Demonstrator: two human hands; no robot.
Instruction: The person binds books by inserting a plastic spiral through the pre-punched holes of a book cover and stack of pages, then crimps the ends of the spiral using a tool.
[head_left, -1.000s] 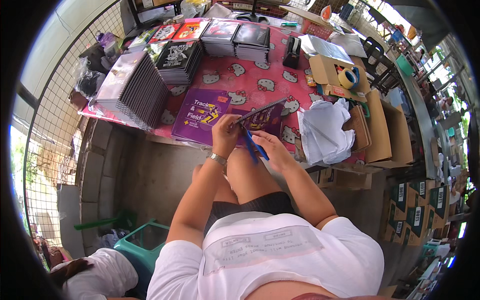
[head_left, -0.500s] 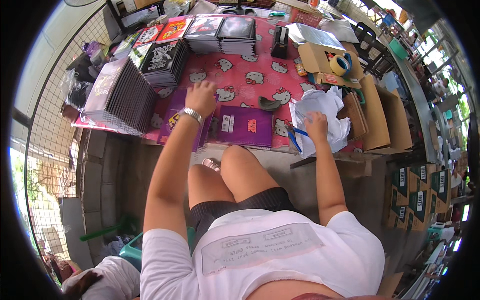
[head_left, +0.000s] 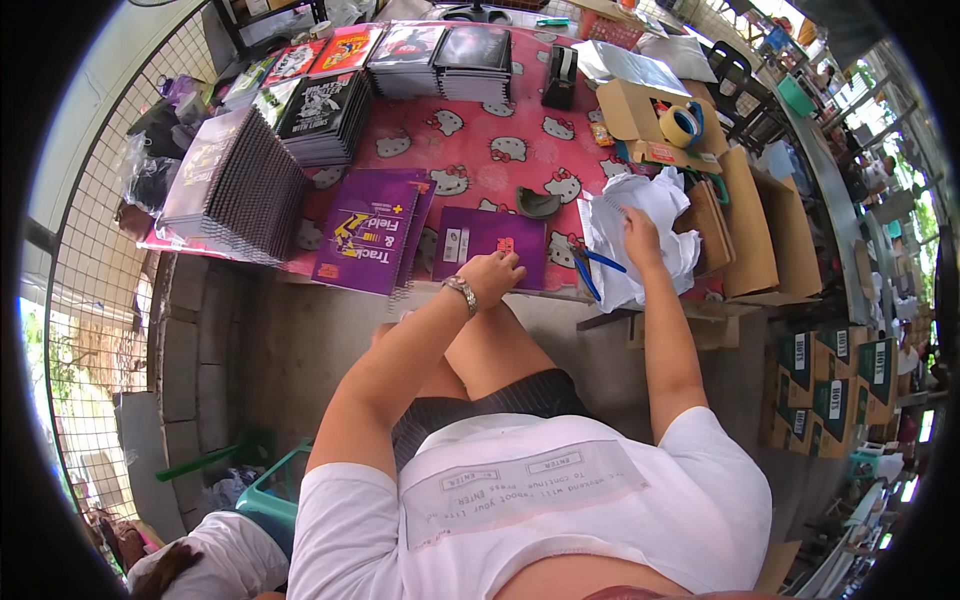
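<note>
My left hand (head_left: 492, 277), with a metal watch at its wrist, reaches across to the near edge of a purple book (head_left: 475, 235). Its fingers are curled together over the cover; whether they hold anything is hidden. My right hand (head_left: 641, 236) is over crumpled white paper (head_left: 660, 205), its fingertips pinched on what looks like a thin grey binding coil (head_left: 613, 204). Blue-handled pliers (head_left: 590, 270) lie beside the paper's left edge. Left of the single book, a few purple spiral notebooks (head_left: 362, 225) overlap, coils along their right side.
A tall stack of spiral notebooks (head_left: 232, 190) stands at the left, with more book stacks (head_left: 405, 65) behind. At the right are a cardboard box (head_left: 775, 235) and a carton with tape rolls (head_left: 680, 125). A black tape dispenser (head_left: 560, 78) stands far back; a grey curved piece (head_left: 538, 203) lies mid-table.
My left hand has moved right and nearer, from the overlapping purple notebooks to the single purple book. My right hand has shifted slightly right over the paper.
</note>
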